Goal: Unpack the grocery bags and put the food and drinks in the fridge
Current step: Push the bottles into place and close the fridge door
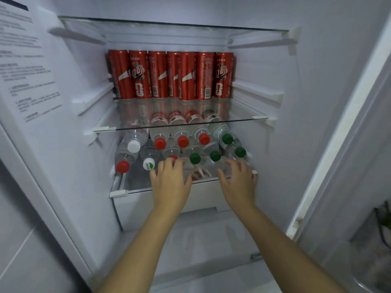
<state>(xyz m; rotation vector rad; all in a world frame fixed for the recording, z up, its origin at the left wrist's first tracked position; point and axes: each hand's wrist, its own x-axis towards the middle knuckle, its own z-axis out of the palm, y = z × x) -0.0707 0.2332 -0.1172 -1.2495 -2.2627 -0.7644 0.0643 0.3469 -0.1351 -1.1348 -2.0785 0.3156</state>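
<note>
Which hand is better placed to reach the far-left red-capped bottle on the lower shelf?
Left. The left hand is close beside the red-capped bottle; the right hand is farther off, at the right side of the shelf, by the green caps.

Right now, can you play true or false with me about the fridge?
1. The cans are red. True.
2. The cans stand under the bottles. False: they stand above them.
3. Every cap is green. False: some are red or white.
4. The left hand and right hand both reach to the bottles. True.
</note>
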